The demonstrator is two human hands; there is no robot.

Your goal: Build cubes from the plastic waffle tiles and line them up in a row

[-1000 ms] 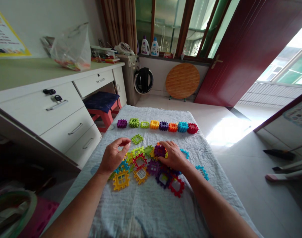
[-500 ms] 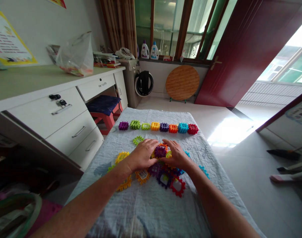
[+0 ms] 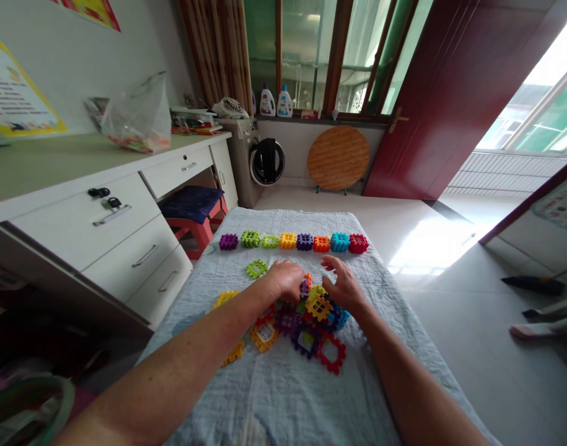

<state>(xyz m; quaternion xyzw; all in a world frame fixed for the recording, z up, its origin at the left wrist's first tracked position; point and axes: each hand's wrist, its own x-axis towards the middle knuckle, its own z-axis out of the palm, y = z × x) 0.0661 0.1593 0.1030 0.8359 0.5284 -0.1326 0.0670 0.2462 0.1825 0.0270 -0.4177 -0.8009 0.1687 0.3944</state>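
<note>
My left hand (image 3: pixel 287 280) is over the pile of toothed plastic building pieces, its fingers curled round a purple piece (image 3: pixel 304 287) that shows only partly at the fingertips. An orange edge is just behind that piece. To the right, my right hand (image 3: pixel 344 286) has its thumb and fingers apart with nothing between them. Below it lie a yellow lattice piece (image 3: pixel 318 307) and blue pieces (image 3: pixel 339 318). Nearer in the pile are a red frame (image 3: pixel 341 354), a dark purple frame (image 3: pixel 306 354) and an orange-yellow piece (image 3: pixel 264 347).
Across the far side of the cloth-covered table (image 3: pixel 283 402) runs a row of several block cubes, from a purple cube (image 3: pixel 228 241) to a red cube (image 3: pixel 358 243). A lone green piece (image 3: pixel 256 268) lies between row and pile. A white desk (image 3: pixel 125 229) stands left.
My hands have moved apart. The left has closed over the purple piece, while the right has shifted off it and opened, uncovering the yellow piece. The view has tilted slightly.
</note>
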